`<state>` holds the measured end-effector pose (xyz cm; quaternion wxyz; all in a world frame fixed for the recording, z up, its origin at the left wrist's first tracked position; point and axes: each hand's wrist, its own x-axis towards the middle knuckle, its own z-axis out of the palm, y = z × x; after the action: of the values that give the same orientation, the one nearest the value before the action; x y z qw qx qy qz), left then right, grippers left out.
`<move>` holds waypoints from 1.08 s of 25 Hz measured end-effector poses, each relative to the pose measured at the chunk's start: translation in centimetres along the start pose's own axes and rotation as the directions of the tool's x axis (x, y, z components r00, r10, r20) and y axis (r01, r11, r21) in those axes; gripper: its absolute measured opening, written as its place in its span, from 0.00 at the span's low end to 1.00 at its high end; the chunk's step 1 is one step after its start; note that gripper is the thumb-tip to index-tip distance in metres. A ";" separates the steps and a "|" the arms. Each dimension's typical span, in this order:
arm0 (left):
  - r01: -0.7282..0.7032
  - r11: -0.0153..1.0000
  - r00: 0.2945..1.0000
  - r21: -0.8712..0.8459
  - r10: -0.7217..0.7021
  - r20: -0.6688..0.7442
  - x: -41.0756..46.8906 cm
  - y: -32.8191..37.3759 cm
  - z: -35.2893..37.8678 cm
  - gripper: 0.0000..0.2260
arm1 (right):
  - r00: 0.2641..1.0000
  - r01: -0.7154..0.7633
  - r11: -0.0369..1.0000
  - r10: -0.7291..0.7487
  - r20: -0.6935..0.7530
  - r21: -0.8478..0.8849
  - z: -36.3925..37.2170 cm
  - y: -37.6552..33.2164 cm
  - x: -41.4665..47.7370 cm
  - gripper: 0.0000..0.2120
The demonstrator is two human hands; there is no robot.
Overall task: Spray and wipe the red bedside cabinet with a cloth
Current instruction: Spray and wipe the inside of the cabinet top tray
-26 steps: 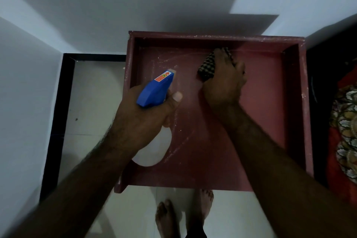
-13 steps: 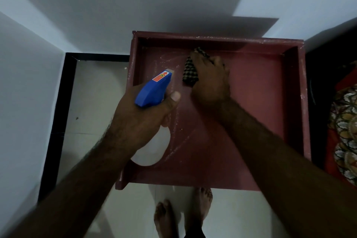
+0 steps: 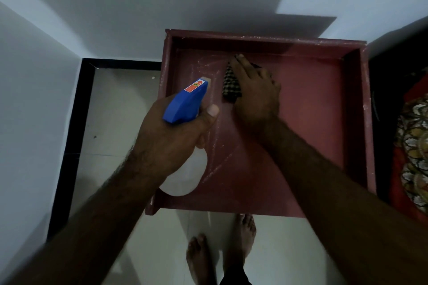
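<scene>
The red bedside cabinet [image 3: 308,109] is below me, its recessed top ringed by a raised rim with white smears at the left. My right hand [image 3: 254,90] presses a dark checked cloth [image 3: 230,83] flat on the top near the back, left of centre. My left hand [image 3: 171,136] grips a spray bottle [image 3: 185,104] with a blue head and a pale body, held over the cabinet's left front part, nozzle pointing toward the back. Most of the cloth is hidden under my right hand.
White walls meet in a corner behind and left of the cabinet. A pale tiled floor [image 3: 115,111] with a black skirting lies to the left. A red patterned fabric [image 3: 412,150] is at the right edge. My bare feet [image 3: 222,250] stand at the cabinet's front.
My right hand has slid the cloth leftward along the back of the cabinet top, from right of centre to left of centre. The left hand with the bottle has stayed nearly still.
</scene>
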<state>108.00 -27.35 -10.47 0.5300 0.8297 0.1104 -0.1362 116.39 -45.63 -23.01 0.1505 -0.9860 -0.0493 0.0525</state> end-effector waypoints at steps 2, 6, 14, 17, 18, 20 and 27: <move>0.003 1.000 1.000 0.004 -0.003 -0.007 -0.5 -0.2 -0.3 0.18 | 0.999 0.045 0.999 -0.045 -0.004 -0.030 0.0 0.8 -0.3 0.45; 0.003 1.000 1.000 -0.006 -0.003 -0.002 -1.6 -0.5 -1.0 0.21 | 0.991 -0.099 0.995 0.101 -0.086 0.018 -0.3 2.0 -1.6 0.43; 0.018 1.000 1.000 -0.001 -0.018 0.009 -3.7 -1.5 -1.6 0.24 | 0.996 -0.049 0.999 0.049 -0.068 0.009 0.4 1.7 -4.8 0.46; 0.019 1.000 1.000 0.002 -0.019 0.022 -4.3 -2.0 -1.9 0.26 | 0.984 -0.133 0.991 0.135 -0.115 0.025 0.4 1.6 -6.0 0.45; 0.018 1.000 1.000 0.004 -0.018 0.025 -4.5 -2.1 -2.0 0.26 | 0.990 -0.083 0.997 0.083 -0.112 -0.002 0.7 1.0 -6.6 0.44; 0.018 1.000 1.000 0.016 -0.018 0.025 -4.8 -2.4 -2.0 0.26 | 0.995 0.064 0.997 -0.068 -0.077 -0.053 1.5 0.2 -7.6 0.42; -0.015 1.000 0.999 0.023 0.014 0.050 -6.7 -3.3 -1.8 0.25 | 0.994 -0.044 0.999 0.043 -0.101 -0.005 1.5 1.0 -10.0 0.40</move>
<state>100.85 -24.62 -10.25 0.5240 0.8329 0.0897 -0.1542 106.38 -47.28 -23.82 0.1480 -0.9888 -0.0204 0.0055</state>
